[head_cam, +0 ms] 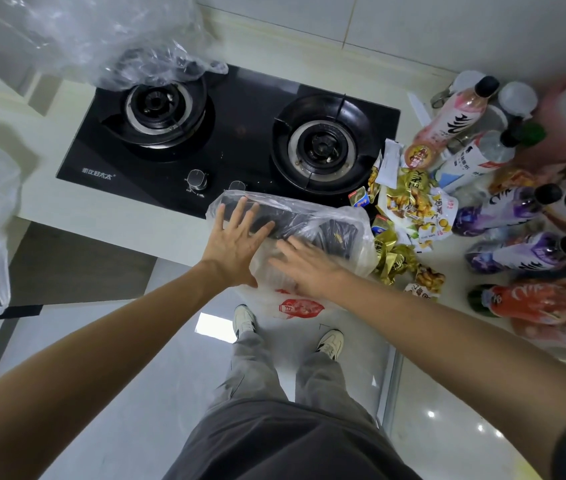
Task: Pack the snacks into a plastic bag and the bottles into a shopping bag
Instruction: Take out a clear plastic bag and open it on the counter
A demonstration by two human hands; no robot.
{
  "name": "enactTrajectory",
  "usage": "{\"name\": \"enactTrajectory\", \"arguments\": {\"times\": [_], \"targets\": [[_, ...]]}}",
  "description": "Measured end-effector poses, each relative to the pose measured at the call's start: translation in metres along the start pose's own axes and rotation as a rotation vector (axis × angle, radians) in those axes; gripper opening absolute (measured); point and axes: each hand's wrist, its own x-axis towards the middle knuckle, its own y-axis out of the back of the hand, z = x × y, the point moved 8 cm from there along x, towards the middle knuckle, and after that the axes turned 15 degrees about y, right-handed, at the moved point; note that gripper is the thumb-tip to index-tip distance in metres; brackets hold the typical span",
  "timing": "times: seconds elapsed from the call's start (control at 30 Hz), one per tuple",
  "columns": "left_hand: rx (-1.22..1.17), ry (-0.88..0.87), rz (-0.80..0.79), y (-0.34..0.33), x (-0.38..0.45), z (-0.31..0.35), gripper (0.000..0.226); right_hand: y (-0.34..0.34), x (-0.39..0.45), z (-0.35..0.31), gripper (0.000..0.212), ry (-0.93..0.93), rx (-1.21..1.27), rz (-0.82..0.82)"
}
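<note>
Since the thin plastic bag (295,237) at the counter's front edge is limp and slippery, its mouth is best pinched; both the left hand (236,237) and right hand (304,268) are laid on it with fingers spread flat. Snack packets (409,206) and bottles (516,209) are heaped on the pale counter (108,209) right of the gas hob (233,136).

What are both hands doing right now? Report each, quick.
Left hand: open, fingers spread flat on the plastic bag.
Right hand: open, fingers straight, resting on the same bag.
</note>
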Motion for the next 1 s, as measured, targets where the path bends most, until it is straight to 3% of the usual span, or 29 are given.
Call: {"name": "enactTrajectory", "arguments": {"times": [0.17, 0.3, 0.37, 0.43, 0.5, 0.57, 0.67, 0.77, 0.9, 1.0], "targets": [[0.024, -0.008, -0.037, -0.001, 0.001, -0.002, 0.138, -0.018, 0.001, -0.009, 0.109, -0.027, -0.110, -0.110], [0.025, -0.029, -0.038, -0.001, 0.001, -0.003, 0.141, -0.019, 0.001, -0.009, 0.116, -0.055, -0.070, -0.101], [0.007, -0.036, -0.025, 0.000, 0.000, -0.004, 0.139, -0.006, -0.002, -0.013, 0.104, -0.073, 0.002, 0.005], [-0.029, -0.042, 0.006, 0.005, -0.004, -0.004, 0.125, 0.025, -0.011, -0.023, 0.063, -0.037, 0.028, 0.255], [-0.098, -0.065, 0.088, 0.018, -0.011, -0.004, 0.096, 0.057, -0.034, -0.030, 0.033, 0.005, -0.040, 0.524], [-0.165, -0.143, 0.227, 0.030, -0.022, 0.002, 0.064, 0.068, -0.059, -0.022, 0.030, -0.021, -0.121, 0.617], [-0.223, -0.344, 0.374, 0.030, -0.040, 0.022, 0.035, 0.050, -0.081, 0.008, 0.041, -0.081, -0.167, 0.553], [-0.180, -0.481, 0.219, 0.008, -0.048, 0.041, 0.044, 0.029, -0.087, 0.035, 0.052, -0.119, -0.176, 0.426], [-0.019, -0.413, 0.064, -0.008, -0.043, 0.043, 0.045, 0.024, -0.090, 0.057, 0.069, -0.148, -0.095, 0.282], [0.077, -0.285, -0.018, -0.010, -0.036, 0.037, 0.042, 0.023, -0.089, 0.068, 0.060, -0.138, 0.017, 0.241]]}}
